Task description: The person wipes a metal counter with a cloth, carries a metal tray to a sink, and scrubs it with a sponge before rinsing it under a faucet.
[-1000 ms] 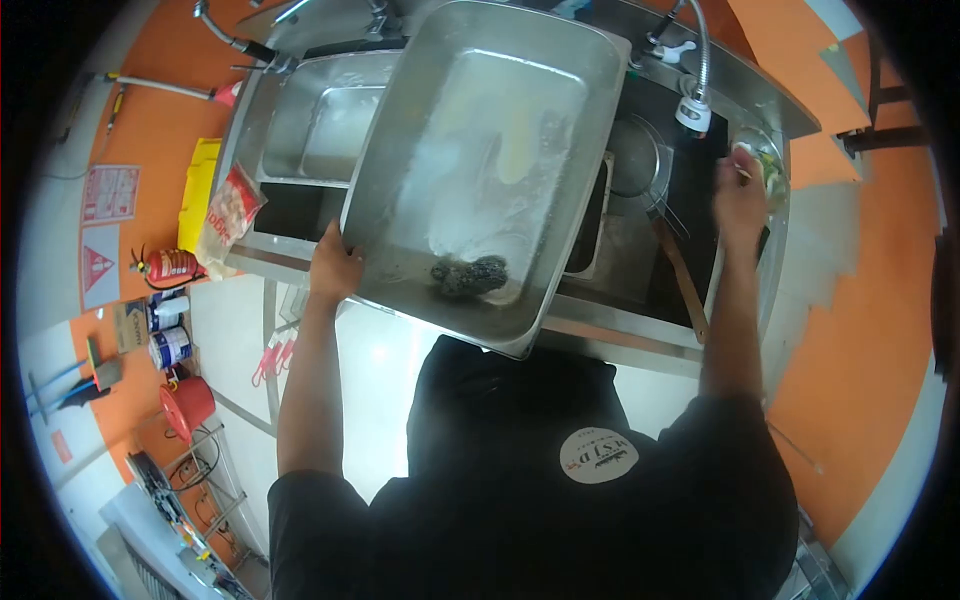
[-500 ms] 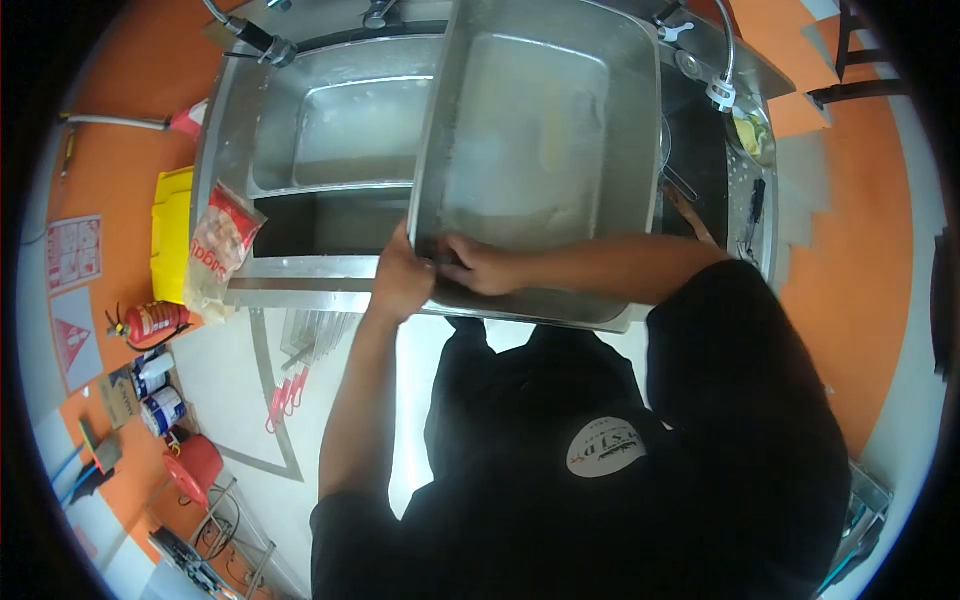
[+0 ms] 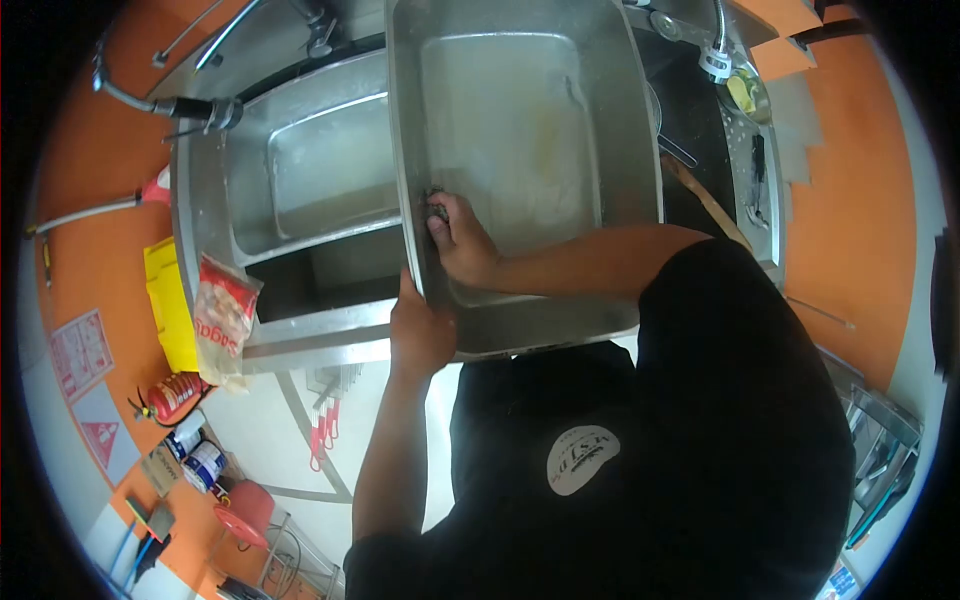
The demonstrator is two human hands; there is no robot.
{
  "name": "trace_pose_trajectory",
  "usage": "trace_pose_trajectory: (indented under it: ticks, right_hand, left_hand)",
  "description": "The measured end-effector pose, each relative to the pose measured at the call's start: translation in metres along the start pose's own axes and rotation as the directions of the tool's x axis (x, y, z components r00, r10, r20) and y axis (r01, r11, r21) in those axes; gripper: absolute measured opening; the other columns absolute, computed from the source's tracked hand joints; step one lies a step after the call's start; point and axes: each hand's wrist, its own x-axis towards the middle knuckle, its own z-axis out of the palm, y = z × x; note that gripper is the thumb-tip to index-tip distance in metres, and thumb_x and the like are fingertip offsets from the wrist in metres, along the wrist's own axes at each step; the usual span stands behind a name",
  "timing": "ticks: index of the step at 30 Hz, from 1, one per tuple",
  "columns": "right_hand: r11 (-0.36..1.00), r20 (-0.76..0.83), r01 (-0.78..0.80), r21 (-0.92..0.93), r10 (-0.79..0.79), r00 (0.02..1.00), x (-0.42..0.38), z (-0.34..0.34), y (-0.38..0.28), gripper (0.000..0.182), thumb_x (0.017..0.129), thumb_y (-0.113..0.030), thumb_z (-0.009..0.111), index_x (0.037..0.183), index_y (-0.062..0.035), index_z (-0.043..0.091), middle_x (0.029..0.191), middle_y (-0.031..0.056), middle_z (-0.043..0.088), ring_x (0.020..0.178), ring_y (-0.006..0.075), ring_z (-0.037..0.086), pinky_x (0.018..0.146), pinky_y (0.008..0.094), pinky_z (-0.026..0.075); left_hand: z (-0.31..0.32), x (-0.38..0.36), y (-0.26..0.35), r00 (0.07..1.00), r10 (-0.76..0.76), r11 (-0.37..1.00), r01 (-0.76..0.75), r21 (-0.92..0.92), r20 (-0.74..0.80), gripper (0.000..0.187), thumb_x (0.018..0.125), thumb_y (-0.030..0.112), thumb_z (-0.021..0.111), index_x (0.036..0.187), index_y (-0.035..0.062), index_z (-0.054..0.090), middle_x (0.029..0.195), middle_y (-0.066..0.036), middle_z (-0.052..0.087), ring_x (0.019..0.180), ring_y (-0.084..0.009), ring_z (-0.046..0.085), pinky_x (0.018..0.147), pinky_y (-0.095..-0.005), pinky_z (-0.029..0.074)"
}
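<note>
A large, deep steel pan (image 3: 505, 130) lies across the sink, its inside wet and streaked. My left hand (image 3: 420, 335) is closed round its left rim near the front corner. Inside the pan, my right hand (image 3: 465, 245) presses a dark steel wool scrubber (image 3: 437, 205) against the left wall. Only part of the scrubber shows between my thumb and fingers.
Left of the pan is a sink basin (image 3: 330, 165) with a spray tap (image 3: 205, 112). A red-and-clear plastic bag (image 3: 225, 310) lies on the sink's left edge. To the right are a wooden-handled tool (image 3: 710, 205), a bowl (image 3: 760, 100) and a black-handled utensil (image 3: 757, 165).
My right hand has moved up along the pan's left wall, away from the front corner, and the scrubber now shows. My left hand stays on the rim. The view has shifted and tilted.
</note>
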Motion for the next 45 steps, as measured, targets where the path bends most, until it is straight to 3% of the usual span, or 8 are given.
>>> trace_pose_trajectory:
  ticks: [9, 11, 15, 32, 35, 40, 41, 45]
  right_hand:
    - [0.950, 0.064, 0.154, -0.271, -0.142, 0.988, 0.136, -0.018, 0.026, 0.047, 0.090, -0.005, 0.053, 0.137, -0.0031, 0.047, 0.119, 0.0208, 0.062, 0.105, 0.0373, 0.061, 0.089, 0.0422, 0.049]
    - [0.912, 0.147, 0.069, 0.404, -0.139, 0.979, 0.074, 0.017, 0.091, 0.048, 0.093, -0.011, 0.052, 0.140, -0.0020, 0.044, 0.121, 0.0207, 0.061, 0.102, 0.0359, 0.063, 0.088, 0.0405, 0.049]
    - [0.991, 0.116, -0.023, -0.129, 0.038, 0.992, 0.138, -0.042, 0.003, 0.051, 0.099, -0.032, 0.048, 0.140, -0.0026, 0.044, 0.115, 0.0245, 0.062, 0.093, 0.0338, 0.065, 0.084, 0.0394, 0.050]
    - [1.000, -0.422, -0.027, -0.013, 0.019, 0.906, 0.230, -0.040, -0.020, 0.041, 0.096, -0.028, 0.053, 0.132, -0.0086, 0.056, 0.092, 0.0170, 0.069, 0.082, 0.0343, 0.066, 0.074, 0.0423, 0.049]
    - [0.770, -0.247, 0.112, -0.628, -0.334, 0.910, 0.211, -0.037, 0.033, 0.032, 0.093, -0.025, 0.053, 0.120, -0.0083, 0.059, 0.108, 0.0177, 0.063, 0.090, 0.0399, 0.060, 0.081, 0.0537, 0.044]
    - [0.739, 0.361, 0.392, -0.548, -0.215, 0.908, 0.087, -0.055, 0.046, 0.030, 0.093, -0.028, 0.056, 0.109, -0.0026, 0.058, 0.094, 0.0217, 0.059, 0.084, 0.0389, 0.059, 0.073, 0.0527, 0.045]
    - [0.945, 0.417, -0.287, -0.154, 0.326, 0.849, 0.051, -0.071, 0.005, 0.033, 0.093, -0.031, 0.057, 0.108, -0.0011, 0.057, 0.097, 0.0219, 0.060, 0.089, 0.0379, 0.060, 0.076, 0.0528, 0.045]
    - [0.606, 0.817, 0.796, 0.006, -0.461, 0.345, -0.043, -0.072, 0.051, 0.035, 0.091, -0.033, 0.058, 0.107, -0.0022, 0.059, 0.103, 0.0198, 0.060, 0.097, 0.0380, 0.058, 0.087, 0.0511, 0.044]
  left_hand:
    - [-0.009, -0.001, 0.020, 0.998, -0.035, 0.998, 0.038, -0.050, 0.046, 0.057, 0.083, 0.002, 0.055, 0.136, -0.0036, 0.033, 0.111, -0.028, 0.062, 0.104, -0.0422, 0.062, 0.089, -0.0437, 0.049]
    - [-0.007, -0.003, 0.024, 0.997, -0.069, 0.995, 0.070, -0.067, 0.020, 0.055, 0.084, 0.003, 0.055, 0.135, -0.0032, 0.035, 0.111, -0.027, 0.062, 0.105, -0.0420, 0.062, 0.089, -0.0436, 0.050]
    - [-0.011, -0.001, 0.026, 0.993, -0.109, 0.993, 0.111, -0.043, 0.052, 0.055, 0.083, 0.004, 0.055, 0.134, -0.0040, 0.035, 0.111, -0.027, 0.062, 0.104, -0.0421, 0.062, 0.089, -0.0440, 0.050]
    - [-0.010, 0.003, 0.002, 0.990, 0.098, 0.995, -0.100, 0.016, 0.099, 0.073, 0.079, 0.003, 0.059, 0.141, -0.0077, 0.021, 0.120, -0.026, 0.058, 0.111, -0.0417, 0.058, 0.095, -0.0423, 0.047]
    - [-0.009, 0.006, 0.007, 0.995, 0.004, 0.999, -0.008, 0.035, 0.103, 0.075, 0.079, 0.003, 0.058, 0.142, -0.0101, 0.020, 0.119, -0.027, 0.059, 0.111, -0.0422, 0.058, 0.096, -0.0424, 0.046]
    - [-0.003, 0.003, 0.016, 1.000, -0.022, 0.999, 0.022, 0.033, 0.001, 0.067, 0.079, 0.000, 0.054, 0.140, -0.0110, 0.028, 0.116, -0.030, 0.060, 0.110, -0.0433, 0.058, 0.095, -0.0451, 0.046]
    - [-0.005, 0.002, 0.026, 0.998, -0.057, 0.998, 0.057, 0.015, -0.015, 0.066, 0.079, -0.001, 0.054, 0.139, -0.0100, 0.030, 0.115, -0.030, 0.060, 0.109, -0.0431, 0.059, 0.094, -0.0455, 0.047]
    - [0.012, 0.002, 0.003, 0.990, 0.003, 0.999, 0.005, 0.053, -0.143, 0.060, 0.077, -0.004, 0.053, 0.136, -0.0054, 0.037, 0.108, -0.028, 0.063, 0.105, -0.0423, 0.061, 0.090, -0.0464, 0.049]
